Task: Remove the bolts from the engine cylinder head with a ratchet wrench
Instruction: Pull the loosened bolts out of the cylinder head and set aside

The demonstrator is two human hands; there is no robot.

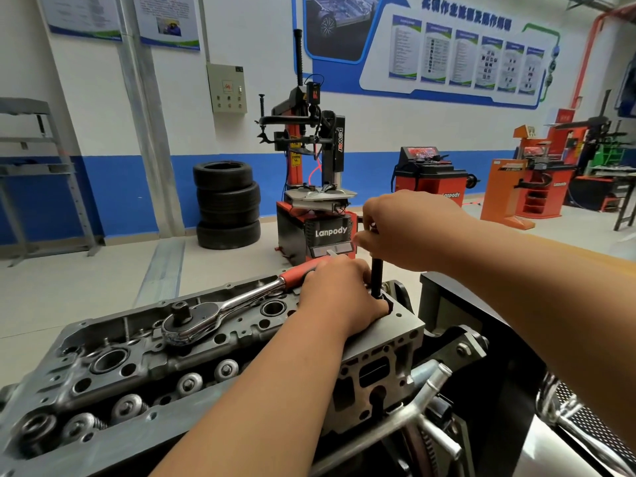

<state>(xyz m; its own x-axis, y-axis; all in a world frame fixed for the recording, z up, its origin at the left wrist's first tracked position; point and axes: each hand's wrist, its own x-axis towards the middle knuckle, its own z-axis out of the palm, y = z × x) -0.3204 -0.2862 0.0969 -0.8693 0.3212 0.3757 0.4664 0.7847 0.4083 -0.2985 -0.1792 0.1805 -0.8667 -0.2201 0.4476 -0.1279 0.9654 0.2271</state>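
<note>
Cylinder head (385, 333) is sitting low in front of the person, on a dark stand, and it is filling the lower left of the view. It is grey cast metal with many drilled holes, round bores and a rectangular port on its near right face. A row of valve springs (187, 382) with shiny caps is sitting in the pockets along its near edge.

The ratchet wrench (234, 302) is lying flat on top of the head, not held. Its chrome head with the square drive is pointing up, and its red handle is reaching toward the left hand (340, 294).

A long black rod (377, 270) is standing upright in a hole at the far right corner of the head. I cannot tell if it is a bolt or an extension bar. The right hand (409, 232) is gripping its upper part with the fingers curled round it. The left hand is resting on the head at the foot of the rod, fingers bent down. Whether they are pinching the rod, I cannot tell.

Behind, a red and black tyre changer (316, 215) is showing "Lanpody" on its base and "power" on its column. A red wheel balancer (430, 180) is also carrying "Lanpody". Four tyres (227, 204) are lying stacked by the blue and white wall.
</note>
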